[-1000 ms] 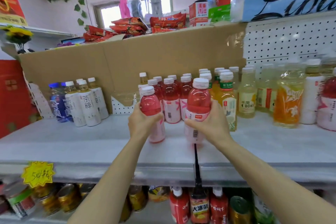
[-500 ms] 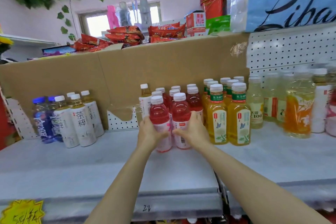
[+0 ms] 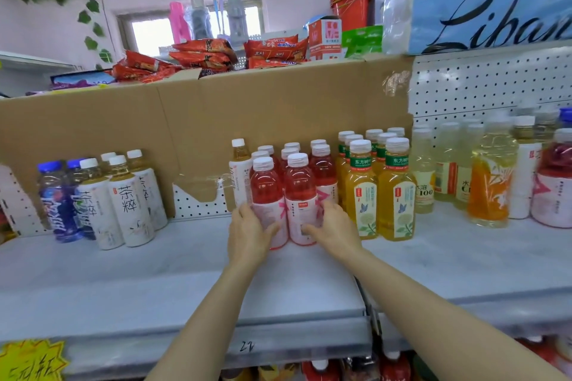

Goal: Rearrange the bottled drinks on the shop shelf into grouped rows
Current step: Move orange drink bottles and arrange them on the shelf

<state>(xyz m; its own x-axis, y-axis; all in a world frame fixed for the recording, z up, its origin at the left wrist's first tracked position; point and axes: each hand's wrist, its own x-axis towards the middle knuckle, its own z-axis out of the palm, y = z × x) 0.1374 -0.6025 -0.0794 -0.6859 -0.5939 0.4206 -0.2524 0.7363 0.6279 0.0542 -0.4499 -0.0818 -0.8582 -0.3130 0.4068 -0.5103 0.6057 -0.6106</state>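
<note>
Grip: I read the left hand as curled round the lower body of the left red bottle, thumb across its label, and the right hand as wrapped the same way round the right red bottle; both are grasping, neither lifted. The two bottles stand upright and touching at the 12 o'clock centre of the shelf, at the front of the red row. My judgement: they are held low so they can be slid back flush without tipping, closing up the red group. At 1 o'clock, just beside, stand the orange-yellow bottles; at 11 o'clock a single tea bottle touches the red group and looks out of place there. At 9 o'clock, well apart, sit the white tea bottles and blue bottles. Hidden: fingertips behind both bottles, so contact there is unverified. Rear red bottles show caps only; count uncertain. Bottles at 3 o'clock are blurred and cut off by the frame edge.
</note>
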